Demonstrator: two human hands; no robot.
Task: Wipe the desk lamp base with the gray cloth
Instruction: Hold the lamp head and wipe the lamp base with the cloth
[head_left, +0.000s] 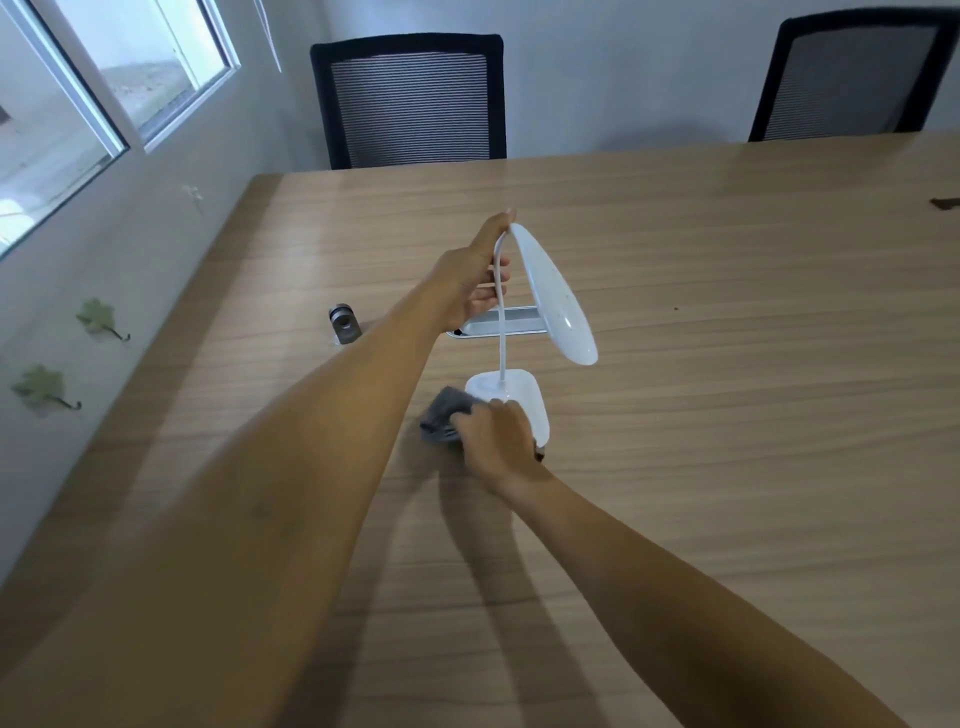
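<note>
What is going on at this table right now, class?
A person is cleaning a white desk lamp on a wooden table. The left hand grips the lamp's thin neck near the head, steadying it. The right hand presses a gray cloth against the near left side of the lamp base. Two black chairs stand beyond the table.

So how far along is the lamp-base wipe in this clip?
Done: the left hand steadies the lamp by its neck, and the gray cloth is picked up. In hand: the right hand presses the cloth against the lamp base. Left: how much base is wiped can't be told.
</note>
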